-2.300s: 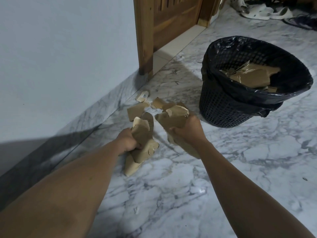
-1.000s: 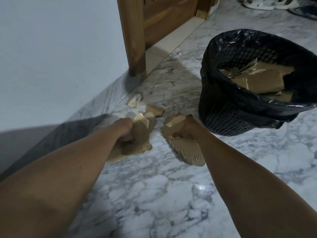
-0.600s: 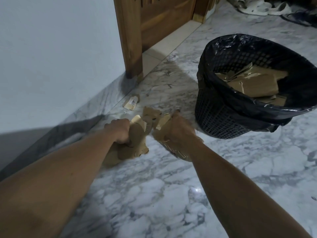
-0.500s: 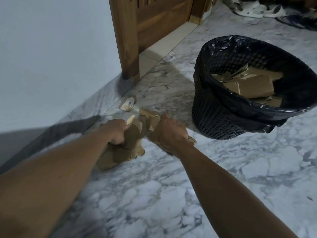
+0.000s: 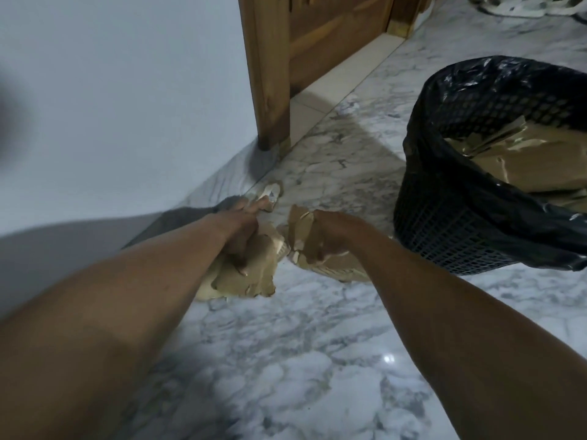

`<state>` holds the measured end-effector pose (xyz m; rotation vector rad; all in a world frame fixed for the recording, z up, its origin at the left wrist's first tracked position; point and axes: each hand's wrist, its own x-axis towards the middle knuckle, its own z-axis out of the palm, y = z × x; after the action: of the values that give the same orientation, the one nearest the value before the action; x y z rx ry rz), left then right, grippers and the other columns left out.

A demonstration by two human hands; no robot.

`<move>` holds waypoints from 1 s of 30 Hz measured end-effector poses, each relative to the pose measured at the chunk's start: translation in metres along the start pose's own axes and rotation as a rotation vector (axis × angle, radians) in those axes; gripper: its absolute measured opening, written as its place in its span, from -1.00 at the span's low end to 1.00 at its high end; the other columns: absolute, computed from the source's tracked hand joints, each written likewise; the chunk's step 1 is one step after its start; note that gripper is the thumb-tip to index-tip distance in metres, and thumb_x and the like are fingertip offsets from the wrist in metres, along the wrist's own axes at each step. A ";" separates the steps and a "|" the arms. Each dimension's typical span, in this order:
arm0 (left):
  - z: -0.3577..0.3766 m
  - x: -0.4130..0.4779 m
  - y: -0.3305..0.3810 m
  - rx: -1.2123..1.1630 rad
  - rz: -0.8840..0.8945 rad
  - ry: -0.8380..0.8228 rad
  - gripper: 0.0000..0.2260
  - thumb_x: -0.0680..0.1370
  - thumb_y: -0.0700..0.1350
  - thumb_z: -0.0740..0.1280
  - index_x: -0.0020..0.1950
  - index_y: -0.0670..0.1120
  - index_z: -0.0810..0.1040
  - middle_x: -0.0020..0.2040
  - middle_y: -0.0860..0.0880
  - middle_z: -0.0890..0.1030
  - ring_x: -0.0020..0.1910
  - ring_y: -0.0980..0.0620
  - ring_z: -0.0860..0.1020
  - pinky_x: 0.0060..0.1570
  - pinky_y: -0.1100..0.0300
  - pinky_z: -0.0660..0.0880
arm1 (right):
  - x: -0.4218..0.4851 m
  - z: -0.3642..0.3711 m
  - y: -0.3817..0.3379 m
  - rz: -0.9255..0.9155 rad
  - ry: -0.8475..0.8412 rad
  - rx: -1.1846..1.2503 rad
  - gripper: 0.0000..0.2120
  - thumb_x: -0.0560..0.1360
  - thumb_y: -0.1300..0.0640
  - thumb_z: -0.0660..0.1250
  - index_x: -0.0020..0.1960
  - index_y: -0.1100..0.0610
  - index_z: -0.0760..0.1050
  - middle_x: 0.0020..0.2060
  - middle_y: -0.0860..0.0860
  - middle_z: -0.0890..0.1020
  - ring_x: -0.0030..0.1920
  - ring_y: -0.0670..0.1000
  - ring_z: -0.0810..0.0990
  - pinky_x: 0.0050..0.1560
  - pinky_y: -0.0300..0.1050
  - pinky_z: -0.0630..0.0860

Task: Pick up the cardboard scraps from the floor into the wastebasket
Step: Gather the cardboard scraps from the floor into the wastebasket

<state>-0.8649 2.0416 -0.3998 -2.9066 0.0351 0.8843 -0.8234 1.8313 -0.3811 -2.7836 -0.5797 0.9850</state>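
Observation:
My left hand (image 5: 243,228) holds a bunch of brown cardboard scraps (image 5: 251,274) low over the marble floor, while its fingertips stretch forward and touch a small pale scrap (image 5: 270,193) lying by the wall. My right hand (image 5: 333,233) is closed on another bunch of cardboard scraps (image 5: 301,223), just right of the left hand. The black mesh wastebasket (image 5: 451,223) with a black liner stands to the right. Large cardboard pieces (image 5: 524,166) lie inside it.
A white wall with a marble skirting runs along the left. A wooden door frame (image 5: 270,74) and door stand at the back. Sandals (image 5: 514,4) lie at the far top right. Marble floor (image 5: 301,360) stretches toward me.
Both hands moved forward toward the wall with their bunches. The left hand's fingers have stretched out to the small pale scrap. The loose scraps between the hands are now gathered up.

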 end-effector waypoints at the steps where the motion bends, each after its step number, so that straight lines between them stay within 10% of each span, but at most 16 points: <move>1: -0.001 0.005 0.000 -0.010 -0.002 -0.008 -0.19 0.08 0.33 0.58 0.19 -0.10 0.62 0.56 0.08 -0.35 0.57 -0.14 -0.14 0.51 -0.04 0.16 | 0.001 0.001 0.003 -0.014 -0.004 -0.003 -0.02 0.05 -0.09 0.53 0.44 0.12 0.42 0.05 0.00 0.68 -0.03 0.11 0.66 0.01 0.12 0.65; 6: 0.005 0.026 -0.006 -0.070 0.022 -0.013 0.07 -0.02 0.22 0.59 0.45 0.00 0.38 0.59 -0.02 0.03 0.51 -0.18 0.17 0.46 -0.06 0.25 | -0.019 0.013 0.008 0.044 0.083 0.008 -0.09 0.23 0.03 0.53 0.52 0.07 0.25 0.23 0.09 0.55 0.12 0.18 0.58 0.06 0.05 0.59; 11: -0.001 0.005 0.002 -0.146 0.087 0.077 -0.48 0.23 0.02 0.59 0.13 -0.06 0.58 0.18 -0.04 0.50 0.18 -0.07 0.50 0.21 0.04 0.47 | -0.022 0.025 0.013 0.054 0.122 -0.009 -0.06 0.18 -0.01 0.50 0.49 0.05 0.20 0.22 0.10 0.55 0.15 0.22 0.58 0.11 0.14 0.57; 19: 0.014 0.003 0.010 -0.107 0.000 0.050 -0.60 0.60 -0.04 0.20 0.39 -0.18 0.42 0.35 -0.20 0.48 -0.03 -0.05 0.46 -0.20 0.18 0.40 | -0.005 0.021 0.018 0.157 -0.033 0.028 0.24 0.21 -0.02 0.69 0.60 0.12 -0.06 0.47 0.14 0.35 0.36 0.24 0.45 0.18 0.10 0.52; 26: 0.013 -0.019 0.024 -0.354 -0.127 0.016 -0.47 0.45 -0.11 0.43 0.39 -0.13 0.38 0.33 -0.15 0.45 0.25 -0.12 0.49 0.20 0.15 0.42 | 0.002 0.038 0.013 0.202 -0.096 -0.033 0.28 0.06 -0.10 0.72 0.58 0.05 0.05 0.39 0.14 0.40 0.31 0.26 0.46 0.19 0.20 0.54; 30: 0.019 -0.025 0.021 -0.299 -0.105 0.014 -0.18 0.41 -0.10 0.45 0.58 -0.03 0.10 0.51 -0.15 0.28 0.41 -0.19 0.36 0.37 0.01 0.35 | -0.035 0.041 0.003 0.186 -0.027 0.015 -0.07 0.20 0.02 0.67 0.42 0.11 0.27 0.14 0.07 0.55 0.11 0.19 0.57 0.07 0.07 0.56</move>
<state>-0.8970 2.0228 -0.4034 -3.1506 -0.2699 0.9233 -0.8736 1.8147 -0.3935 -2.8554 -0.3187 1.0573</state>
